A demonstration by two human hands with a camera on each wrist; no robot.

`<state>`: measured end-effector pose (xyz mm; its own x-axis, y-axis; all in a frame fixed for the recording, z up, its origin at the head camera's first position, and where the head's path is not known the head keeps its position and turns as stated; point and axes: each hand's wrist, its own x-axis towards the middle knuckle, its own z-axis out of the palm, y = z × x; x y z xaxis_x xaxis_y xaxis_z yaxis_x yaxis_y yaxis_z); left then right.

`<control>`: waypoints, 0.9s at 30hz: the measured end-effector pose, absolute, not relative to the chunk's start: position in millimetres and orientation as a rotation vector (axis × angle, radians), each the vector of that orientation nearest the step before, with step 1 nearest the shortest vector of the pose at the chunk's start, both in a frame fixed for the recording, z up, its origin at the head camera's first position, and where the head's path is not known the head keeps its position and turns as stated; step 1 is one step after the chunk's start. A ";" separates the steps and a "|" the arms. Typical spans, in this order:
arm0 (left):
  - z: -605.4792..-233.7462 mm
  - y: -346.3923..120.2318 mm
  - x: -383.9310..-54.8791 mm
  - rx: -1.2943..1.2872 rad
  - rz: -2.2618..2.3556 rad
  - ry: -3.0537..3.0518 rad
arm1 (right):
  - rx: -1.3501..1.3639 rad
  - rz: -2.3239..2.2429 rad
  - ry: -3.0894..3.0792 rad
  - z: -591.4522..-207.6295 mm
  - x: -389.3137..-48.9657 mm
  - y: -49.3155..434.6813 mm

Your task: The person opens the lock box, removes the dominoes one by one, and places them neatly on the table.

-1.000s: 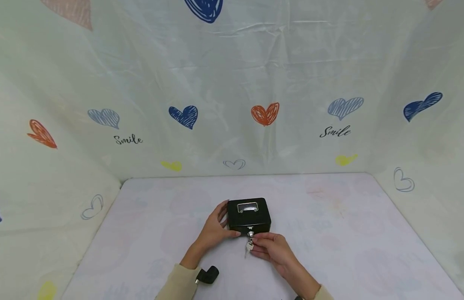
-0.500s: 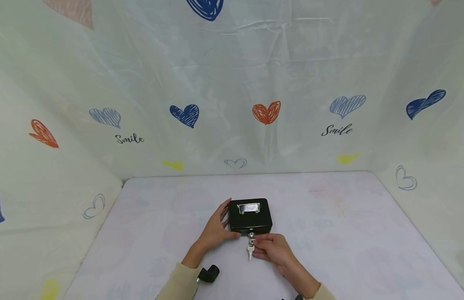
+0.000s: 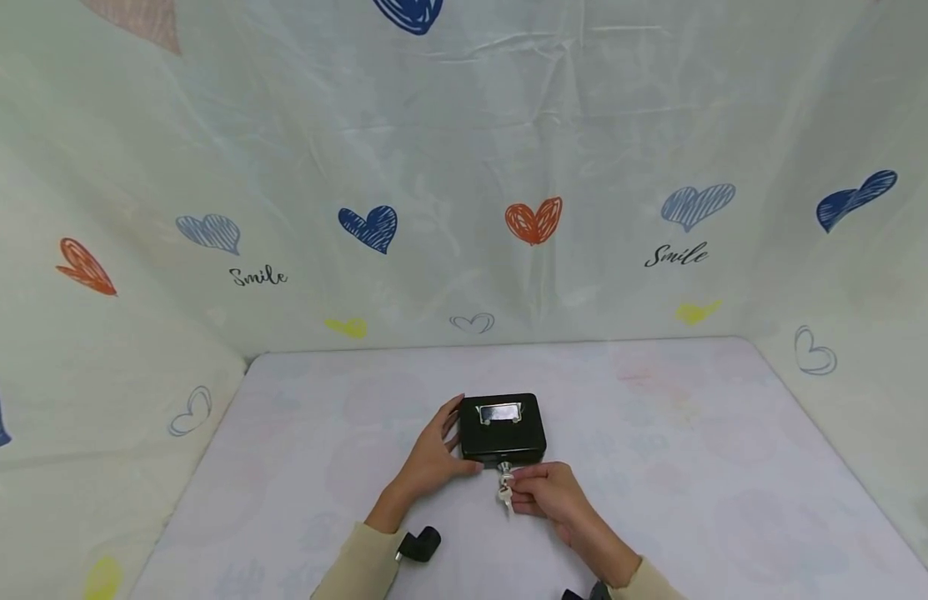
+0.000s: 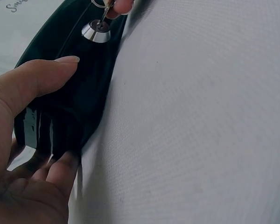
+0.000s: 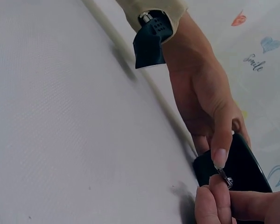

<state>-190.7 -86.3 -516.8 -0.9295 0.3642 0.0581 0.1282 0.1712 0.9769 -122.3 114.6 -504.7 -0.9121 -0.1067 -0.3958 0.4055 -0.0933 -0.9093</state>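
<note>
A small black cash box [image 3: 501, 440] with a silver lid handle [image 3: 500, 412] stands on the table, its lid down. My left hand [image 3: 429, 458] grips its left side, with the thumb lying along the front face and the fingers around the side. From the front projects a round silver lock [image 4: 97, 32] with a key in it. My right hand [image 3: 551, 492] pinches that key between thumb and fingers, which hide most of its head. A second key [image 3: 505, 497] dangles below from the ring. In the right wrist view, my right fingers [image 5: 214, 198] meet at the lock.
A white cloth [image 3: 659, 500] covers the table. Around it hang pale curtains [image 3: 433, 150] printed with hearts and "Smile". Black wrist devices [image 3: 420, 544] sit at both beige sleeves [image 3: 362, 562].
The hanging key has swung from pointing down-left to pointing slightly down-right. Both hands keep their places at the box and the lock, and the head view has shifted slightly.
</note>
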 end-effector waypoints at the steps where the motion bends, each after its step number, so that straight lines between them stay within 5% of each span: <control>1: -517.0 -86.3 -190.7 0.481 1.846 2.255 | 0.328 -2.069 1.839 -504.9 -122.6 114.7; 27: -482.3 -85.6 -177.4 0.501 1.806 2.243 | 0.180 -2.093 1.857 -508.4 -124.4 114.6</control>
<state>-177.4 -85.6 -482.3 -0.9181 0.3941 0.0426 0.1257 0.1874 0.9742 -124.4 114.6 -508.4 -0.9355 -0.1649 -0.3126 0.3301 -0.0913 -0.9395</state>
